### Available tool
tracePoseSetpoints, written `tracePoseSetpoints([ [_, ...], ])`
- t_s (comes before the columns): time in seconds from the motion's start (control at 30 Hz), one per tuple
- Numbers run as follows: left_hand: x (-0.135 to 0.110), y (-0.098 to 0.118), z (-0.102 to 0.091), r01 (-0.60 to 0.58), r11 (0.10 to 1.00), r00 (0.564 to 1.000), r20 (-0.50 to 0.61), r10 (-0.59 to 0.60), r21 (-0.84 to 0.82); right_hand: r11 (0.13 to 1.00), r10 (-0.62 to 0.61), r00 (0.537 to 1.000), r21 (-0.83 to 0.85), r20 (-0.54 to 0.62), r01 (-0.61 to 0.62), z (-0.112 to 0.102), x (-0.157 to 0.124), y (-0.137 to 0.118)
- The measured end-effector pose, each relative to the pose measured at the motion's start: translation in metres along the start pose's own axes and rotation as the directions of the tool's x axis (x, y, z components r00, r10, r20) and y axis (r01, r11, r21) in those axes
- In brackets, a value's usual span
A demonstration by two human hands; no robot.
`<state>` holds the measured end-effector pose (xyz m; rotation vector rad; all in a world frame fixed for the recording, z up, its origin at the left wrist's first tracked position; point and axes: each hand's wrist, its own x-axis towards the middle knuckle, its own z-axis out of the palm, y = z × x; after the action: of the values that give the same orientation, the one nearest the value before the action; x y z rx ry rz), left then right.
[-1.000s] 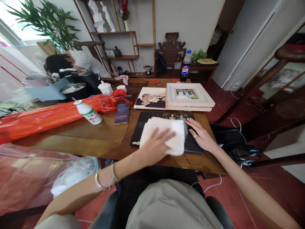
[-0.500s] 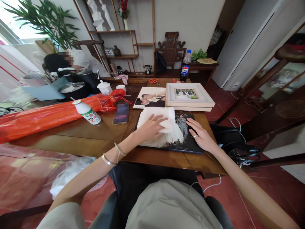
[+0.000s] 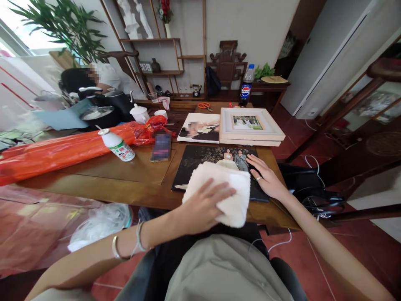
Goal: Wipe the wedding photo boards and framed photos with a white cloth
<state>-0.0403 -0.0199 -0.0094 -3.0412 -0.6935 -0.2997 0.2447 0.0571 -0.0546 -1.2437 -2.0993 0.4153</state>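
My left hand (image 3: 208, 205) presses on a fluffy white folded cloth (image 3: 239, 192) and carries it along, its fingers spread over the top. The cloth covers the lower middle of a dark photo panel (image 3: 200, 156) and hangs past the table's near edge. A couple in a white dress and a grey suit shows on the panel. On the panel's right side lies my right hand (image 3: 266, 175), fingers stretched out, a ring on one, holding nothing. What my left palm and thumb do is partly hidden.
Behind the panel lie another photo panel (image 3: 200, 127) and a stacked pale frame (image 3: 269, 130). To the left are a phone (image 3: 161, 147), a white bottle (image 3: 117, 145) and a long red wrapped bundle (image 3: 69, 146). Scissors (image 3: 205, 106) and a cola bottle (image 3: 246, 90) stand farther back. Another person sits at the far left.
My left hand has drawn the white cloth toward me and slightly right, to the table's near edge. More of the panel's upper part shows. My right hand stays nearly in place.
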Motion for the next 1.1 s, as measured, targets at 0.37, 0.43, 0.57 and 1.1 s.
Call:
tracePoseSetpoints([
  [0.37,0.028,-0.148,-0.01,0.274,0.961,0.96,-0.073,-0.27,0.044,1.0,-0.011,1.0,0.013,-0.02,0.011,0.001,0.0,0.001],
  [0.43,0.027,-0.142,-0.012,0.275,0.961,0.96,-0.067,-0.273,0.038,1.0,-0.014,1.0,0.013,-0.02,0.015,0.001,-0.001,0.001],
  [0.57,0.014,-0.089,-0.017,0.238,0.971,0.971,-0.018,-0.238,-0.026,1.0,-0.011,1.0,0.013,-0.017,0.011,0.001,0.0,0.001],
  [1.1,-0.014,-0.097,-0.012,0.154,0.986,0.986,-0.056,-0.158,-0.065,1.0,-0.01,1.0,0.009,-0.019,0.01,0.0,0.0,0.001],
])
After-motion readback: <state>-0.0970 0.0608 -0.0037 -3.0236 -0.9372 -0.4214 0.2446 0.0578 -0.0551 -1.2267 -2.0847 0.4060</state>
